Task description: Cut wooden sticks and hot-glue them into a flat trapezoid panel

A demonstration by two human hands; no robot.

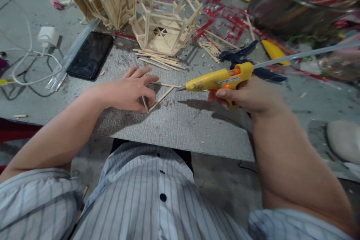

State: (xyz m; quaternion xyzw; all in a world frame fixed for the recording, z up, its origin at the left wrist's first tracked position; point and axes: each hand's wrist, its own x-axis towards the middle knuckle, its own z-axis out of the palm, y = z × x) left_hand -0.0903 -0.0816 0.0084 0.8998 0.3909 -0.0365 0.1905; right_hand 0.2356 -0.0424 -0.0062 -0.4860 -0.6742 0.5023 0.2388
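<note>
steadying thin sticks [161,99] on the table [182,131] under left hand [129,92] with fingers apart; clamping a glue gun [208,80] in right hand [250,95] with nozzle [181,89] just beside the sticks' corner. hold still, dab sparingly.

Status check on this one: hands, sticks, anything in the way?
Left hand at the angled sticks. Right hand, grip closed on yellow glue gun, nozzle by the sticks' right corner. Loose sticks beyond; no visible obstruction at nozzle.

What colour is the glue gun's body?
Yellow; the glue gun shows best in the head view.
</note>
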